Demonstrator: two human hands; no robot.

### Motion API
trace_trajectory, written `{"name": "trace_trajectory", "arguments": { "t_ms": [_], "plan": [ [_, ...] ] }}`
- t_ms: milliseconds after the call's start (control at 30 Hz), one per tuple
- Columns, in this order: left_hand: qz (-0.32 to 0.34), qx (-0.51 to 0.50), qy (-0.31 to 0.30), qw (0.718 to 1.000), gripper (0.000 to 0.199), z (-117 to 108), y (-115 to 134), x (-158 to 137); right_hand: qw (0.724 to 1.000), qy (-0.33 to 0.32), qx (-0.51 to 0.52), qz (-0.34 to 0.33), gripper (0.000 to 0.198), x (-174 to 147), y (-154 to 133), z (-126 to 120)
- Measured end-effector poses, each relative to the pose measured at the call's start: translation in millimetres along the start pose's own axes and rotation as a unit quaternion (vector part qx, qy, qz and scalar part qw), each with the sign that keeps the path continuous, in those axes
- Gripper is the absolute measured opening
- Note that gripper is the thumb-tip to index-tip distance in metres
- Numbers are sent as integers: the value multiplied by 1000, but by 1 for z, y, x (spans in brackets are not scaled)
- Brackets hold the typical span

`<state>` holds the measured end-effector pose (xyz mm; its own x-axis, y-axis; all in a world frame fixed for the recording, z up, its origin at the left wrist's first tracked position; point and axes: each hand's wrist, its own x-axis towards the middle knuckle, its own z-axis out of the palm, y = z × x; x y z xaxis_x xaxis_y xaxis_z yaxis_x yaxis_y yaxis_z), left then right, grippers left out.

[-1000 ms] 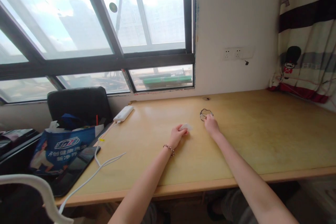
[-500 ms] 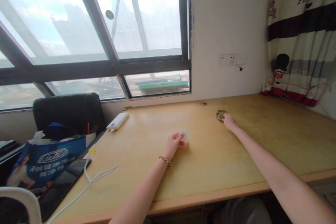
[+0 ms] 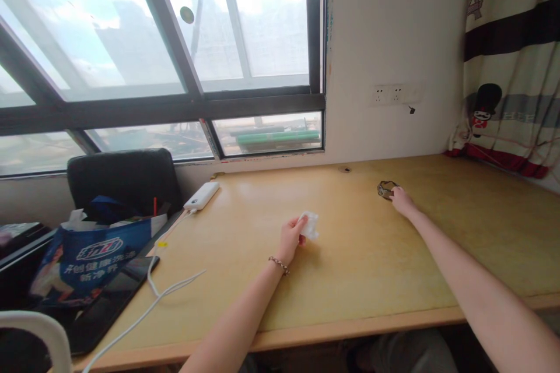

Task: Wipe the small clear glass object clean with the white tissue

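A crumpled white tissue (image 3: 310, 225) is pinched between the thumb and fingers of my left hand (image 3: 294, 236), just above the middle of the wooden tabletop (image 3: 350, 280). Farther back and to the right, my right hand (image 3: 403, 201) closes its fingers on the near right edge of a thin dark-framed object that looks like a pair of glasses (image 3: 385, 189). The glasses are at the tabletop. My fingers cover part of them.
A white power bank (image 3: 202, 196) with a white cable (image 3: 153, 303) lies along the table's left side. Beside it are a black tablet (image 3: 116, 303), a blue bag (image 3: 98, 256) and a black chair (image 3: 125, 180). Wall sockets (image 3: 388, 94) and a curtain (image 3: 511, 70) are behind.
The view has shifted slightly, so the scene sits farther right. The tissue in my left hand has turned and looks more spread out. My right hand stays at the glasses.
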<state>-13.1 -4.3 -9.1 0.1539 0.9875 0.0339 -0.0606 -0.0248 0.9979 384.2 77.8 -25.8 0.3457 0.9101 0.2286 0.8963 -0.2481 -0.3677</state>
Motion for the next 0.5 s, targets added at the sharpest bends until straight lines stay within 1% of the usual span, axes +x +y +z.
{"name": "trace_trajectory", "arguments": {
  "t_ms": [100, 167, 200, 233, 267, 300, 333, 367, 433, 467, 500],
  "plan": [
    [-8, -4, 6, 1000, 47, 0, -3, 1, 1000, 18, -6, 18, 26, -9, -3, -9],
    [-3, -27, 5, 1000, 47, 1, -4, 2, 997, 58, -6, 41, 32, -21, -18, -12],
    [1, -46, 1, 999, 47, 1, -5, 3, 997, 73, -2, 37, 33, -30, -32, -12],
    [4, -68, -3, 998, 47, 2, -6, 4, 994, 108, 30, 19, 31, -41, -49, -11],
    [5, -91, -8, 996, 47, 2, -6, 4, 989, 121, 82, -9, 29, -53, -69, -9],
    [5, -111, -15, 994, 47, 2, -6, 5, 981, 110, 151, -44, 28, -66, -91, -5],
    [2, -125, -23, 992, 47, 3, -5, 5, 968, 66, 232, -67, 26, -81, -115, -1],
    [1, -131, -31, 991, 46, 3, -4, 5, 945, 11, 319, -73, 28, -95, -138, 5],
    [2, -123, -50, 991, 44, 2, -2, 4, 879, -99, 463, -60, 38, -122, -180, 17],
    [2, -109, -59, 992, 44, 2, -2, 4, 847, -139, 511, -49, 43, -133, -197, 22],
    [0, -89, -66, 994, 42, 1, -1, 3, 821, -167, 545, -39, 47, -142, -210, 27]
  ]
}}
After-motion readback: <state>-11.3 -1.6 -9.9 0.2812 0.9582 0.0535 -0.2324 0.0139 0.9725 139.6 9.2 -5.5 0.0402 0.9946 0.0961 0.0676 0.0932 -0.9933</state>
